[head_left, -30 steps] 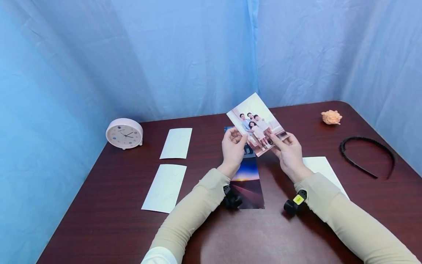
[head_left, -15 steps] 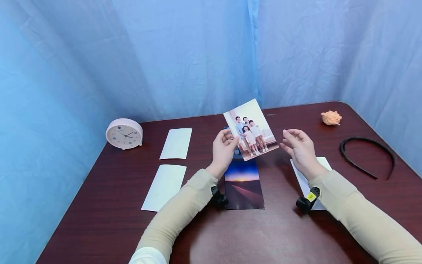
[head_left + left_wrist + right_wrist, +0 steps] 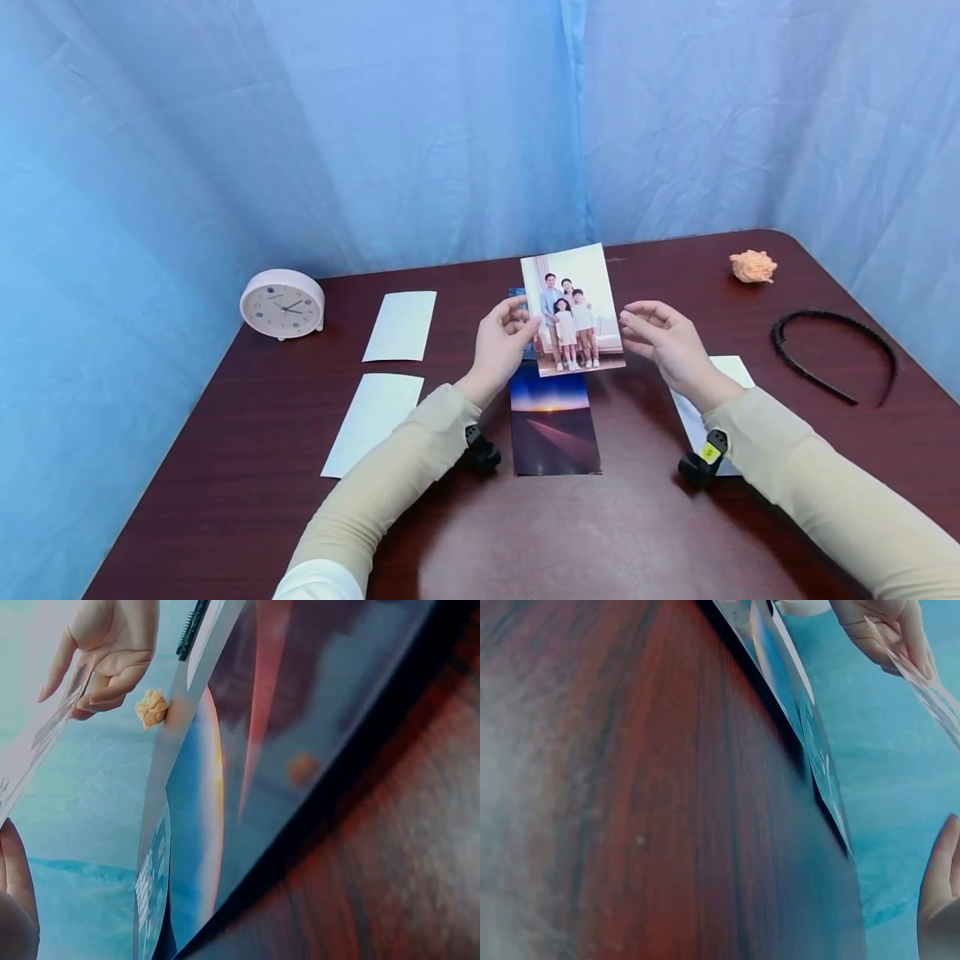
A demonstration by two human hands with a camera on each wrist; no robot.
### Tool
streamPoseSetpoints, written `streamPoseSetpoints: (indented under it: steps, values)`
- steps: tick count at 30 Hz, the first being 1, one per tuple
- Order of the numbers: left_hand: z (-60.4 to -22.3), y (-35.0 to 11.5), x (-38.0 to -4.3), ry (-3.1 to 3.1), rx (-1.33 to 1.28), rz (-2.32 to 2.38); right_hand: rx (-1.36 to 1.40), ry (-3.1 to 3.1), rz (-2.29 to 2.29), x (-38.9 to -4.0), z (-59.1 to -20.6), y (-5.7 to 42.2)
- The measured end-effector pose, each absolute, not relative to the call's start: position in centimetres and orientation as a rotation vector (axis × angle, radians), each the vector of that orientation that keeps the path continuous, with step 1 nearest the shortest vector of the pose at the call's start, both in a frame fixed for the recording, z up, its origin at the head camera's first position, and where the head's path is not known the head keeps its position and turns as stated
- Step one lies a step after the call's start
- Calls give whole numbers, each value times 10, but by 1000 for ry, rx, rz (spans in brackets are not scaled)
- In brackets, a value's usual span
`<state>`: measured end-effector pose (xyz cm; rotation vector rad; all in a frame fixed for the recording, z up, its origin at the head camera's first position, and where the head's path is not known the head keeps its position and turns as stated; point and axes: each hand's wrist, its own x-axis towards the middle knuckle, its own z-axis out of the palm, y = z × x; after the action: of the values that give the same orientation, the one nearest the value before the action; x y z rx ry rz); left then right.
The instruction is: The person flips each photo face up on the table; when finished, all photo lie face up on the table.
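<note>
My left hand pinches the left edge of a family photo, held nearly upright above the table. At its right edge is my right hand, fingertips right at the border. In the left wrist view the right thumb and fingers stand apart on either side of the print's edge, not closed on it. Below the print lies a sunset photo. Behind it a blue photo is mostly hidden.
Two white sheets lie at left, another sheet partly under the right wrist. A round clock stands at back left. At right are a black headband and a peach-coloured crumpled ball. Blue curtains enclose the table.
The right hand let go of the photo, drew away to the right, then came back to its edge. In the left hand the photo turned from tilted to nearly straight and came lower.
</note>
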<state>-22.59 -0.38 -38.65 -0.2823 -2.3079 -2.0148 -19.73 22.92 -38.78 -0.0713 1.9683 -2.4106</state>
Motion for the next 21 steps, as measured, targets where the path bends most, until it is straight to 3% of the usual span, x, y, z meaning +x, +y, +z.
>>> streamPoseSetpoints:
  steps: [8,21]
  values:
    - [-386,-7,-225,-2390,-319,-1968,-114,2234,-2066,-196,-386,226]
    - [-385,0,-221,-2382,-322,-2009,-100,2254,-2018,-193,-385,224]
